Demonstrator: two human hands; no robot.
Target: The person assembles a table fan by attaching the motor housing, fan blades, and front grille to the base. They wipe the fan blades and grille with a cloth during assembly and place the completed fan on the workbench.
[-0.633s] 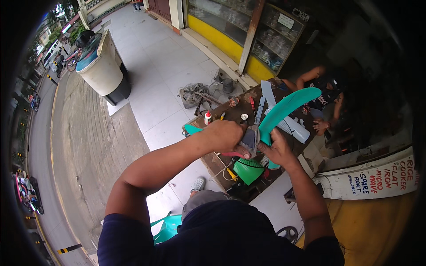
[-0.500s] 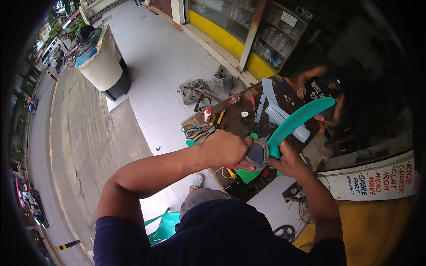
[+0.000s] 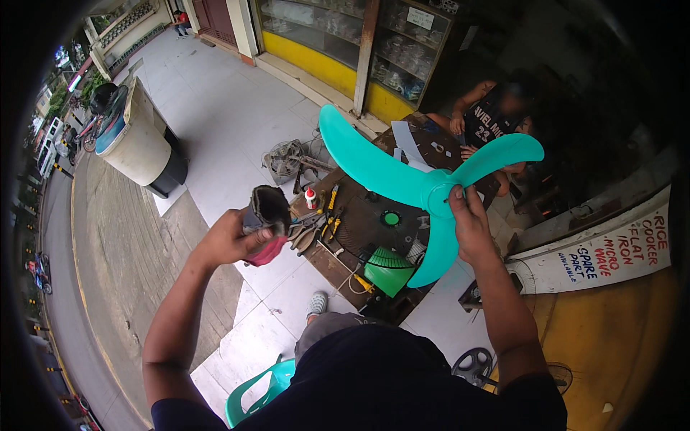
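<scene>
My right hand [image 3: 471,226] pinches a teal three-bladed fan blade [image 3: 374,159] near its hub, thumb on the hub's face. The blade is held up above the dark workbench [image 3: 345,251], its three wings spread. Off to the left, my left hand [image 3: 233,237] is closed round a bunched grey and red cloth [image 3: 260,253], which has a dark hollow at its top. The two hands are well apart. Below the fan blade lie a green ribbed piece [image 3: 388,271] and a small round green piece [image 3: 390,218].
Pliers [image 3: 307,235], yellow-handled tools [image 3: 333,215] and a white bottle with a red cap [image 3: 310,199] crowd the bench's left end. A person [image 3: 492,115] sits across it. A fan unit [image 3: 286,161] lies on the floor; a teal chair [image 3: 255,391] stands beside me.
My hands have separated. The cloth has come away from the fan blade and moved left in my left hand. The fan blade has turned to show its full face in my right hand.
</scene>
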